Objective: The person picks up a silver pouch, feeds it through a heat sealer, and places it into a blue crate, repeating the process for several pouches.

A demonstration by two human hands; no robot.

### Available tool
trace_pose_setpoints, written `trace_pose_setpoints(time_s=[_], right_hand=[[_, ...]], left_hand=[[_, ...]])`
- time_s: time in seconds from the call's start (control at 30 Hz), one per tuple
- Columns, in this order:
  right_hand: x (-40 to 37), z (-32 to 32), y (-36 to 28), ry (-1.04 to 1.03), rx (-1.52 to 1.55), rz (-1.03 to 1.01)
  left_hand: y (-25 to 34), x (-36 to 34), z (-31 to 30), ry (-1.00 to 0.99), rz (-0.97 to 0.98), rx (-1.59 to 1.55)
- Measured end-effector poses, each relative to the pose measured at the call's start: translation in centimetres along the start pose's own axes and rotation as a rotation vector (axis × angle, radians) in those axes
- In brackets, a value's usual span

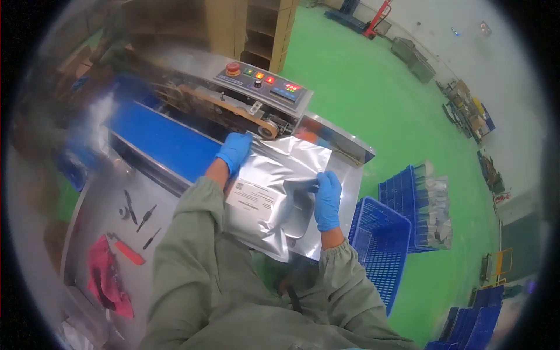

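Both my hands wear blue gloves and grip a silver foil bag (249, 224) with a white printed label (253, 196). My left hand (235, 150) pinches the bag's upper left corner, right beside the roller end of the sealing machine (261, 96). On the other side, my right hand (328, 201) is closed on the bag's right edge. The bag bulges in its lower part and its upper part lies flatter, reaching toward the machine. A blue conveyor belt (166, 140) runs along the machine to the left of my left hand.
A blue basket (382, 248) stands at my right, with another blue crate (398, 195) of silver bags behind it. On the metal table (160, 204) lie small tools, a red-handled cutter (129, 252) and a pink cloth (105, 277). A blurred person's hand (119, 169) shows at left.
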State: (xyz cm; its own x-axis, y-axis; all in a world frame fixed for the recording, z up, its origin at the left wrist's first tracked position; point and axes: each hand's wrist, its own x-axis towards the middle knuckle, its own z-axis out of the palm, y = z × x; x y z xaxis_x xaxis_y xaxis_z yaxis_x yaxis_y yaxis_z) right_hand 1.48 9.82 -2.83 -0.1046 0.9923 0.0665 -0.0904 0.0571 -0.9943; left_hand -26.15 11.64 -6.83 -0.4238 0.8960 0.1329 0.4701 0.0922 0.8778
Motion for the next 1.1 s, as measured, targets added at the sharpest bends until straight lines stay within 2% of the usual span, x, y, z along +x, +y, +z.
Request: trace_pose_setpoints(time_s=[0.03,0.1,0.13,0.2,0.27,0.3,0.33,0.37,0.4,0.43,0.47,0.53,0.57,0.63,0.7,0.73,0.87,0.97,1.0,1.03,1.1], right_hand=[[-0.4,0.8,-0.8,-0.028,0.046,0.076],[-1.2,0.2,-1.1,-0.071,-0.010,0.054],[-1.6,-1.0,-1.0,-0.116,-0.063,0.023],[-2.9,-5.0,-0.2,0.005,-0.055,0.108],[-4.8,-10.7,0.5,0.127,-0.190,0.136],[-5.8,-14.1,2.2,0.239,-0.190,0.087],[-6.8,-18.4,5.2,0.351,-0.187,0.037],[-8.6,-26.0,9.8,0.368,-0.532,0.081],[-11.2,-27.6,8.9,0.520,-0.400,0.246],[-14.3,-34.4,13.3,0.530,-0.471,0.138],[-18.3,-40.2,16.9,0.446,-0.808,0.271],[-25.9,-51.1,23.4,0.184,-1.548,0.476],[-29.3,-53.1,24.8,0.177,-1.620,0.462],[-31.6,-52.9,26.2,0.387,-1.368,0.645],[-32.1,-52.7,27.5,0.460,-1.173,0.726],[-31.8,-52.7,28.0,0.454,-1.122,0.726],[-29.6,-51.9,29.9,0.341,-0.968,0.648],[-28.5,-51.3,30.4,0.175,-0.851,0.446],[-27.8,-50.9,30.1,0.109,-0.808,0.330],[-27.9,-51.0,30.7,0.036,-0.753,0.158],[-27.3,-50.7,31.8,0.268,-0.697,0.422]], left_hand=[[0.0,0.3,-0.8,0.015,-0.139,-0.077],[-4.5,2.2,-2.8,-0.032,0.125,0.185],[-4.2,2.0,-4.0,-0.061,0.062,0.117],[-3.6,1.2,-6.6,-0.089,-0.009,0.061],[-1.8,-0.5,-9.1,-0.078,0.063,0.185],[-0.3,-1.7,-10.3,-0.075,0.083,0.232],[2.8,-3.8,-11.5,-0.051,-0.014,0.208],[4.4,-5.6,-12.1,-0.021,-0.110,0.185],[4.2,-7.0,-12.4,-0.011,-0.120,0.206],[3.8,-8.4,-12.9,0.053,-0.046,0.330],[3.4,-9.8,-13.4,0.116,0.033,0.454],[3.1,-12.6,-14.3,0.184,0.020,0.486],[3.0,-14.1,-14.5,0.238,0.012,0.496],[2.4,-16.5,-15.0,0.307,-0.013,0.552],[3.2,-18.7,-15.1,0.373,-0.030,0.609],[4.0,-19.8,-15.2,0.299,-0.109,0.618],[1.0,-22.9,-16.0,0.282,-0.134,0.868],[-1.8,-24.6,-17.5,0.293,0.063,1.386],[1.1,-24.7,-16.7,0.222,-0.284,0.787],[2.4,-24.8,-16.5,0.229,-0.275,0.790],[4.0,-25.0,-16.5,0.179,-0.242,0.804]])
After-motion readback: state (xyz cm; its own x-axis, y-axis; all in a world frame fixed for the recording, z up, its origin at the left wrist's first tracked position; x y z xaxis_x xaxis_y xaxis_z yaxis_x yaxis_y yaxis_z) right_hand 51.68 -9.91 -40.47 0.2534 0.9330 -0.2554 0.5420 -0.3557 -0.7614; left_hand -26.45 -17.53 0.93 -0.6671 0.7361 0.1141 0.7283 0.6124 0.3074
